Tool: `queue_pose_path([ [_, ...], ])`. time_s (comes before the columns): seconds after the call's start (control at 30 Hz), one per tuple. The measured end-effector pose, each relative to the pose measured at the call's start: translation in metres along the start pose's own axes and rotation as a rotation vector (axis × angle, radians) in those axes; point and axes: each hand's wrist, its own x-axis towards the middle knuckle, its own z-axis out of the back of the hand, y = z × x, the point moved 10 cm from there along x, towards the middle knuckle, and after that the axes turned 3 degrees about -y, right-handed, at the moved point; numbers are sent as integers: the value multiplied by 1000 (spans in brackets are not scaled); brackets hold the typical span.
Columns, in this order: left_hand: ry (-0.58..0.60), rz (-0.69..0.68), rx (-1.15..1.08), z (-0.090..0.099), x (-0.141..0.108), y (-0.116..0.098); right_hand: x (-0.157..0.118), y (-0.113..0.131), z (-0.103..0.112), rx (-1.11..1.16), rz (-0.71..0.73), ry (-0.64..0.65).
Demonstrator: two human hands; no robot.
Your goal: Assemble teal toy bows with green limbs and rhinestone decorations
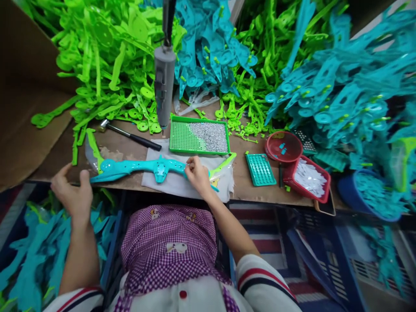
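Note:
A turquoise plastic part shaped like a toy bow (139, 167) lies across a white cloth (151, 180) on the bench, with lime-green pieces and clear film at both ends. My right hand (197, 175) is over its right half, thumb and fingertips pinched together; anything between them is too small to make out. Off the part's left tip, my left hand (74, 190) is held with thumb and fingers apart, holding nothing. Just behind the part sits a green perforated tray (182, 138) with small metal screws heaped on its right side. A grey electric screwdriver (164, 84) hangs tip-down above the bench.
A hammer (130, 136) lies left of the tray. Piles of lime-green parts (113, 56) and turquoise parts (341, 82) fill the back. To the right stand a teal tray (261, 170), a red bowl (282, 146), a red basket (308, 177) and a blue tub (352, 190).

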Motion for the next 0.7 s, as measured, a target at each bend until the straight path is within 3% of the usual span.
queue_pose_path([
  [0.07,54,82,9,-5,6,22,2,4,-6,-82,28,39],
  [0.13,153,214,-38,-23,6,41,6,7,-12,-182,48,91],
  [0.27,220,329,-154,-48,3,51,6,7,-10,-281,30,161],
  [0.37,145,411,-346,-42,-2,53,-15,22,4,-103,61,37],
  [0.43,104,493,-496,-31,-10,53,-38,38,-2,157,74,-9],
  [0.47,97,541,-565,-26,-16,53,-50,46,-20,321,48,65],
  [0.57,169,732,-717,-16,-43,46,-95,84,-123,874,-170,644],
  [0.63,225,839,-773,-12,-60,39,-106,103,-167,1185,-365,747],
  [0.7,245,878,-812,-6,-70,33,-102,113,-195,1343,-476,751],
])
